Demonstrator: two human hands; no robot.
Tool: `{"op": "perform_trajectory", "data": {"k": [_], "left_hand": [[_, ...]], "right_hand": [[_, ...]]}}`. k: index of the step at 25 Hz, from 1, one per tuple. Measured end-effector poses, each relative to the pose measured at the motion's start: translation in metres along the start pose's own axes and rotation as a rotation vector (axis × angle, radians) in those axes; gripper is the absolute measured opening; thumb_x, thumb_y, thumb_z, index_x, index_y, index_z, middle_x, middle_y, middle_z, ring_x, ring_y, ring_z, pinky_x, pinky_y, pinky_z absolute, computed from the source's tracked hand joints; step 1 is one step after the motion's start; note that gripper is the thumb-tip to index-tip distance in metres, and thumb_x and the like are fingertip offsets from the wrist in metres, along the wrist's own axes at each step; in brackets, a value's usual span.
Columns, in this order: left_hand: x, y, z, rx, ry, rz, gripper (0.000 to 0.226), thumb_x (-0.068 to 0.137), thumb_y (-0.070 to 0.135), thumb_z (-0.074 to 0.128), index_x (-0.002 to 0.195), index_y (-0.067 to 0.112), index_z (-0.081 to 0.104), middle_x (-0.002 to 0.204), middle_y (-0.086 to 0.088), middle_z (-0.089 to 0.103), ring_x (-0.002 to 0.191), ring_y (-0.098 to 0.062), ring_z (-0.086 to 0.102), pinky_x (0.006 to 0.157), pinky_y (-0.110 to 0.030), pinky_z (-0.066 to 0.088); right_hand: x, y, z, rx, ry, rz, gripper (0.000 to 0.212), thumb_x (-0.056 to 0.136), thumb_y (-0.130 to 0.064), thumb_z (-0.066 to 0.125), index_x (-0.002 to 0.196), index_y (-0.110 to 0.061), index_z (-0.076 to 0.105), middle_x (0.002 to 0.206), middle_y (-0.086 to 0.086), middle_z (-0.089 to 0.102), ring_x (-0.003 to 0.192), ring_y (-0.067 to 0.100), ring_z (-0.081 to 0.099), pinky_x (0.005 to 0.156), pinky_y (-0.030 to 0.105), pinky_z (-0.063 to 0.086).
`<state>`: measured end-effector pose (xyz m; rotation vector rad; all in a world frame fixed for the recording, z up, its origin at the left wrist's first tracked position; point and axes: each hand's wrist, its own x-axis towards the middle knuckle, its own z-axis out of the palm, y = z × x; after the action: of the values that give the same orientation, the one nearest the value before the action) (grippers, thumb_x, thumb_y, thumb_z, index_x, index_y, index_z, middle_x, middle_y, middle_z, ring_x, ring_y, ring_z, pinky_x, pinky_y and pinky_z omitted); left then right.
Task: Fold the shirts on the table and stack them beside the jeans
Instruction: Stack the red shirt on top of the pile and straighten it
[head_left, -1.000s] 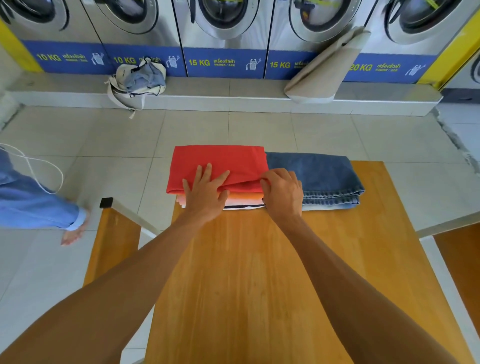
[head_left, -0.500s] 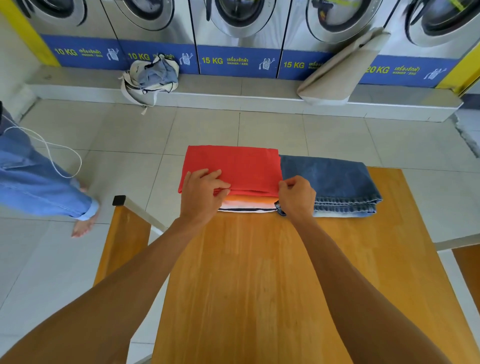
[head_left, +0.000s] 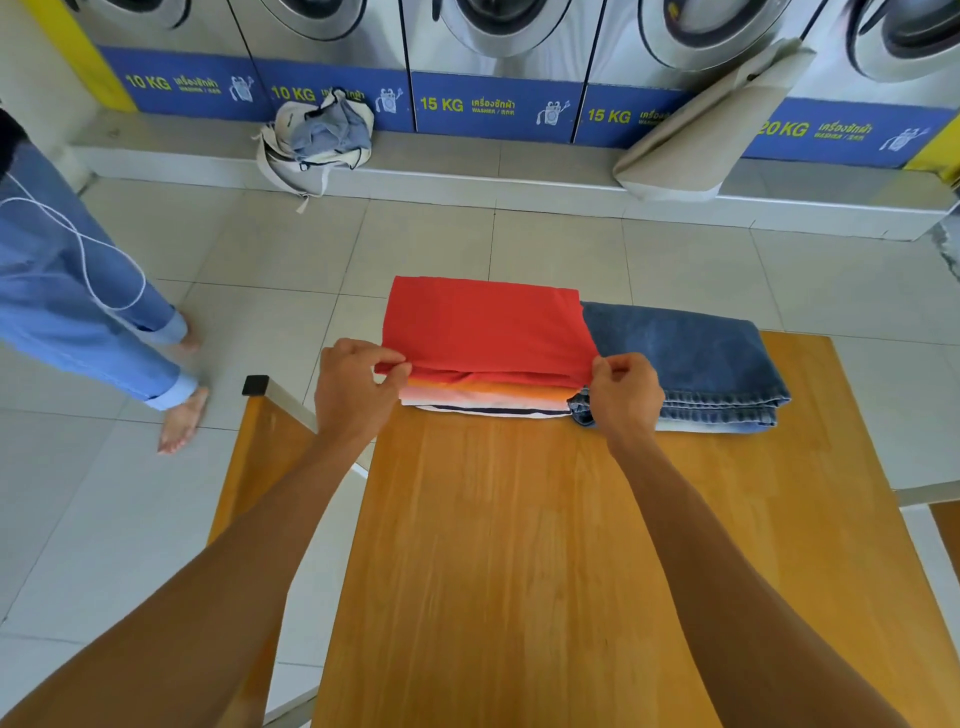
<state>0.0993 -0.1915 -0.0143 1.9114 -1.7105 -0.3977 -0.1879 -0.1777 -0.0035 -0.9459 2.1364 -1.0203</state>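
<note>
A folded red shirt lies on top of a stack of folded shirts, orange, pink and striped, at the far edge of the wooden table. Folded blue jeans lie directly to the right, touching the stack. My left hand pinches the red shirt's near left corner. My right hand pinches its near right corner, over the jeans' left edge. The near edge of the red shirt is lifted slightly between them.
A second wooden surface with a metal frame stands left of the table. A barefoot person in blue trousers stands on the tiled floor at left. Washing machines, a cloth bag and a beige bag line the back.
Both hands went from lying flat on the red shirt to pinching its near corners. The camera view has shifted slightly.
</note>
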Motion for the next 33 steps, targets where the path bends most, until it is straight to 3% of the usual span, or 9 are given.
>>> {"op": "perform_trajectory", "data": {"k": [4,6,8,11,15,19,21,29,33], "left_hand": [[0.019,0.011,-0.013,-0.165,0.006,-0.351,0.042,0.094,0.051,0.047,0.114,0.018,0.062,0.115,-0.003,0.065,0.103,-0.02,0.062,0.079,-0.025,0.046],[0.031,0.019,-0.013,-0.21,-0.115,-0.481,0.041,0.094,0.05,0.048,0.099,0.012,0.063,0.106,-0.008,0.067,0.095,-0.025,0.066,0.081,-0.034,0.054],[0.038,0.022,-0.015,-0.306,-0.177,-0.535,0.027,0.092,0.039,0.059,0.088,0.013,0.064,0.099,-0.011,0.071,0.092,-0.028,0.069,0.079,-0.038,0.057],[0.04,0.012,-0.019,-0.369,-0.265,-0.602,0.03,0.09,0.03,0.065,0.111,0.008,0.064,0.105,-0.009,0.069,0.095,-0.024,0.067,0.079,-0.033,0.053],[0.053,0.011,-0.018,-0.538,-0.291,-0.689,0.029,0.092,0.035,0.059,0.112,0.015,0.061,0.11,-0.001,0.067,0.099,-0.021,0.064,0.089,-0.038,0.05],[0.087,0.027,-0.007,-0.578,-0.207,-0.685,0.034,0.091,0.045,0.056,0.106,0.015,0.064,0.109,-0.003,0.069,0.098,-0.024,0.064,0.081,-0.037,0.052],[0.098,0.029,-0.001,-0.563,-0.174,-0.703,0.038,0.088,0.046,0.061,0.107,0.014,0.066,0.11,-0.005,0.068,0.1,-0.025,0.064,0.085,-0.039,0.054],[0.104,0.012,0.016,-0.554,-0.177,-0.685,0.035,0.075,0.041,0.078,0.098,0.017,0.068,0.111,-0.006,0.069,0.106,-0.027,0.064,0.094,-0.044,0.053],[0.096,0.028,0.02,-0.155,0.056,-0.429,0.042,0.086,0.045,0.063,0.116,0.016,0.059,0.121,-0.004,0.062,0.113,-0.025,0.057,0.089,-0.036,0.046]], "right_hand": [[0.01,-0.009,-0.001,-0.01,-0.068,-0.005,0.028,0.094,-0.036,0.055,0.081,-0.011,0.059,0.064,-0.006,0.056,0.057,0.007,0.052,0.06,0.031,0.046],[0.015,-0.022,0.004,-0.08,-0.202,-0.032,0.038,0.092,-0.045,0.058,0.072,-0.013,0.055,0.061,-0.005,0.051,0.055,0.01,0.049,0.057,0.029,0.042],[0.019,-0.024,0.008,-0.119,-0.255,-0.049,0.034,0.09,-0.042,0.064,0.082,-0.01,0.061,0.071,-0.003,0.058,0.067,0.013,0.056,0.063,0.031,0.046],[0.022,-0.009,0.001,-0.107,-0.232,-0.026,0.023,0.091,-0.032,0.066,0.094,-0.009,0.065,0.077,-0.003,0.062,0.072,0.014,0.059,0.062,0.027,0.047],[0.035,-0.017,0.005,-0.06,-0.223,-0.011,0.028,0.092,-0.041,0.059,0.095,-0.013,0.064,0.083,-0.003,0.065,0.069,0.008,0.057,0.055,0.024,0.04],[0.058,-0.045,0.028,-0.069,-0.209,-0.016,0.046,0.091,-0.053,0.056,0.088,-0.008,0.068,0.077,0.002,0.061,0.069,0.017,0.056,0.06,0.029,0.043],[0.065,-0.047,0.034,-0.083,-0.161,-0.031,0.038,0.092,-0.045,0.059,0.105,-0.01,0.068,0.092,0.002,0.065,0.082,0.019,0.059,0.067,0.031,0.043],[0.086,-0.035,0.027,-0.025,-0.051,0.007,0.022,0.094,-0.033,0.06,0.095,-0.012,0.066,0.08,-0.003,0.061,0.081,0.019,0.06,0.07,0.033,0.049],[0.081,-0.044,0.033,-0.127,0.053,-0.081,0.027,0.095,-0.034,0.055,0.112,-0.015,0.063,0.108,0.003,0.063,0.102,0.024,0.061,0.079,0.036,0.046]]}}
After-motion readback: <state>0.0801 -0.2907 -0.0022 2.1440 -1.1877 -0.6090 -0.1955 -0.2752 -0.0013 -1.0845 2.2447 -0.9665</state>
